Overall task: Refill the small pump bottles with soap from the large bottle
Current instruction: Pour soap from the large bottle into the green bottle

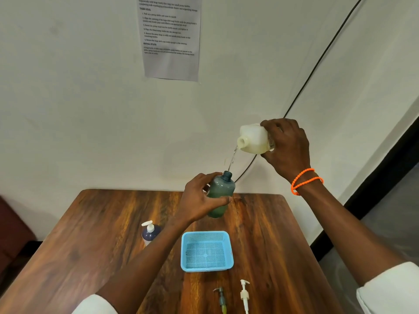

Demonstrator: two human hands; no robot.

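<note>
Up above the wooden bench (90, 234), tipping the large bottle (254, 139) mouth-down in the right hand (286, 147), grip clasped round its body, and sending a thin stream of soap (232, 158) toward the open neck of a small green bottle (221, 194). Holding that small bottle raised off the bench and slightly tilted in the left hand (200, 200), fingers and thumb wrapped round its side, directly below and left of the large bottle's mouth. Leaving, lower down on the bench, a blue mesh basket (206, 251), a dark pump bottle (150, 233) with a white pump standing to its left, and two loose pump heads, one green (221, 299) and one white (244, 294), lying near the front edge with their tubes cut off by the frame. Wearing orange bands (305, 181) on the right wrist. Showing a printed sheet (170, 37) on the wall, too blurred to read.
</note>
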